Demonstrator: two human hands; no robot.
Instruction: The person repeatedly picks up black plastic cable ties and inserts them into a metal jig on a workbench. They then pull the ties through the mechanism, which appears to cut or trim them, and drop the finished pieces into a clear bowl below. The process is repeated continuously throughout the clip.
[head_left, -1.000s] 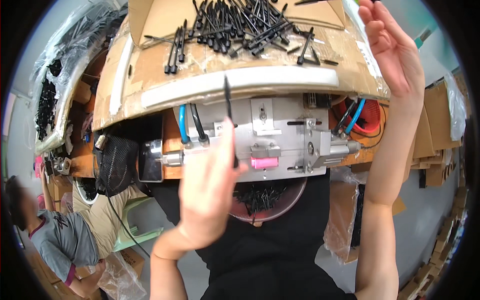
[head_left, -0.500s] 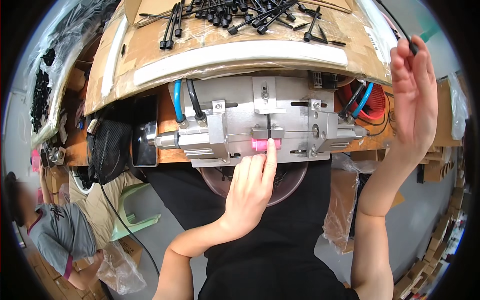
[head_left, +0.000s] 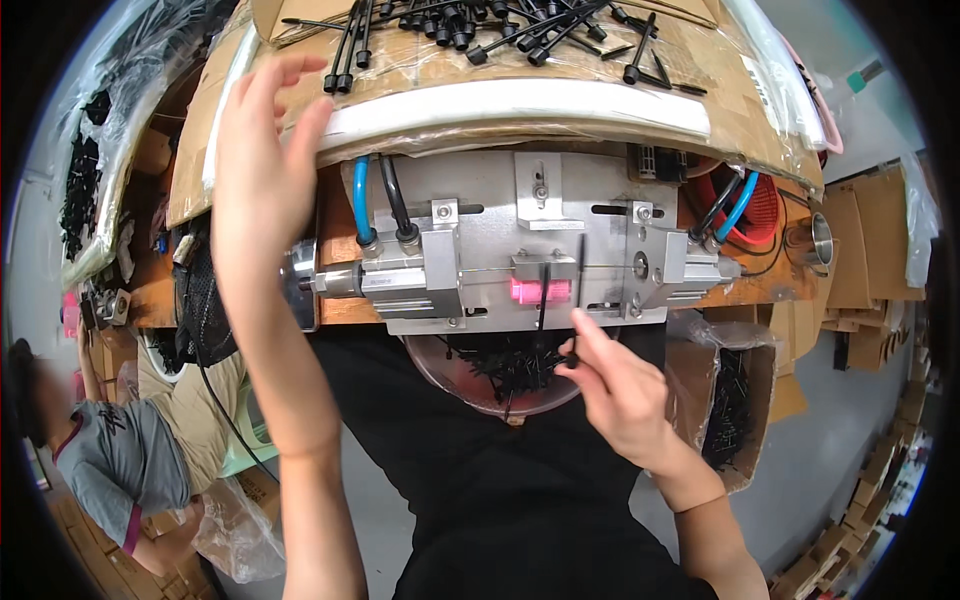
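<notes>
Loading the metal fixture [head_left: 520,250] at frame centre: my right hand [head_left: 620,390] pinches one black pin [head_left: 580,290] upright beside a second pin [head_left: 542,295] at the pink block [head_left: 540,291]. My left hand [head_left: 265,150], open and empty, reaches upper left toward the pin pile [head_left: 500,30]; I judge seating comes next. Two blue hoses show.

Left hand [head_left: 262,150] went from metal press fixture [head_left: 520,250] w/ pink block up to cardboard tray's [head_left: 420,80] left edge. Right hand [head_left: 620,390] came down from tray's right corner, now pinching thin black plastic pin [head_left: 578,300] at fixture's front edge.
</notes>
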